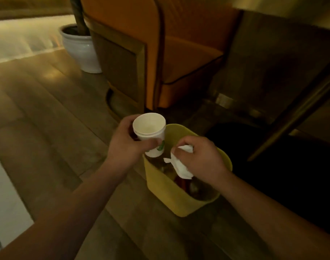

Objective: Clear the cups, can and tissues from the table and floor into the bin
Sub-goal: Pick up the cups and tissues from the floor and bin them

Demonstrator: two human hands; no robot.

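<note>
A dim room with a brown wood-plank floor (47,113) holds everything here, and the yellow plastic bin (179,199) standing on it serves as the landmark. Directly over the bin's mouth, toward its right side, the right hand (203,156) has its fingers (181,144) pinched on a crumpled white paper tissue (181,167), which hangs down into the opening. At the bin's far-left rim, the left hand (126,141) is wrapped around a white paper cup with a green mark (151,136), thumb across its front, the cup tilted with its open mouth toward the camera and its base just above the rim. Inside the bin lie dark, reddish shapes too dim to name.

The tissue is limp and nearly weightless; a light pinch anywhere will do, and it will likely drift rather than drop. The cup looks empty, light and easily crushed, so a loose grip round the mid-wall suits it better than squeezing the rim.

Beyond the bin stands an orange upholstered armchair with dark piping (179,53); farther left of it sits a white ceramic plant pot (81,49).
</note>
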